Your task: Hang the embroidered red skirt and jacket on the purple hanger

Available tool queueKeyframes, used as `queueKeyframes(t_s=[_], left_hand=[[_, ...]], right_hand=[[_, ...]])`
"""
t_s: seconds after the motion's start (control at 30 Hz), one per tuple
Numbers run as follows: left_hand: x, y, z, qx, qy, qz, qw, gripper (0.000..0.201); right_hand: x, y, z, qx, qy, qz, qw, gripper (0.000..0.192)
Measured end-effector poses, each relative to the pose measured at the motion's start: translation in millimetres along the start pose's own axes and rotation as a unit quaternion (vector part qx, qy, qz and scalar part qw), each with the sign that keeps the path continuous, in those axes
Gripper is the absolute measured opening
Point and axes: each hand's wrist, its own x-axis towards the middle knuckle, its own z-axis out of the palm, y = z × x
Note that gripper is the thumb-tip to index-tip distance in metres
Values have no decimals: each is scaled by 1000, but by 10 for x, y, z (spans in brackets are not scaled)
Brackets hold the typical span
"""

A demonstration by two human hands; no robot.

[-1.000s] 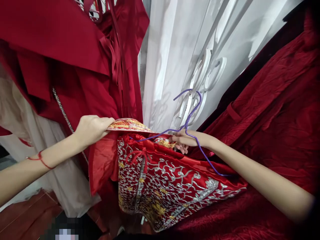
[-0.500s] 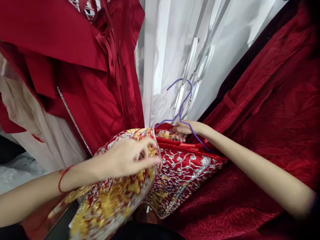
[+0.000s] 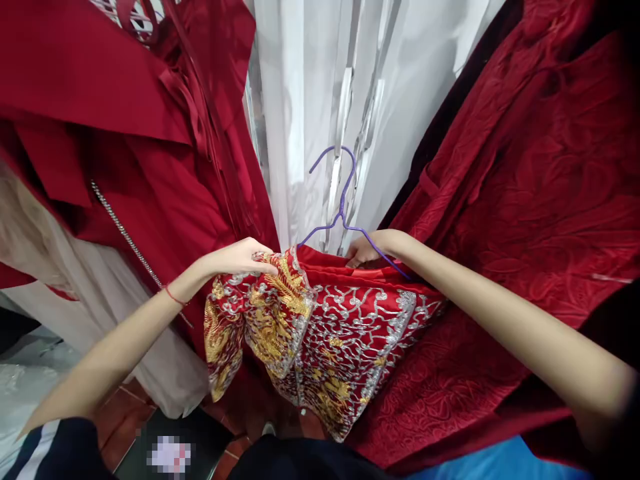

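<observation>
An embroidered red jacket (image 3: 345,333) with gold and silver stitching hangs spread between my two hands. My left hand (image 3: 247,259) pinches its shoulder, thumb in front of the cloth. At the jacket's back edge, my right hand (image 3: 367,248) is closed on the red fabric behind the hanger's arm; some of its fingers are hidden. A purple wire hanger (image 3: 343,200) stands upright, its arms reaching down into the jacket's opening. The hook points to the left, in front of white garments.
Plain red garments (image 3: 165,167) and a cream skirt (image 3: 155,333) hang at the left. White garments (image 3: 285,100) hang at the back. A textured red dress (image 3: 525,233) fills the right side. A dark flat surface with a blurred patch lies on the tiled floor.
My left hand has gone from open and moving over the jacket to gripping its shoulder. The jacket's left part, swung up before, now hangs down. My right hand stays behind the hanger.
</observation>
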Motion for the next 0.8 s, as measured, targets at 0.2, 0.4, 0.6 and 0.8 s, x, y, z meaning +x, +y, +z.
queueKeyframes(t_s=[0.2,0.4,0.6,0.8], left_hand=[[371,-412,-176,-98,-136,-23,986,61],[295,-165,-47,49,77,17,996,52],[112,201,373,292,280,14,914,64],[-9,397,482,263,355,30,897,64]], right_hand=[[-12,-21,6,-27,-88,33,995,31],[-259,139,-174,-69,18,55,996,33],[-320,-77,-326,-97,117,167,974,35],[-116,-62,-36,-85,13,123,989,24]])
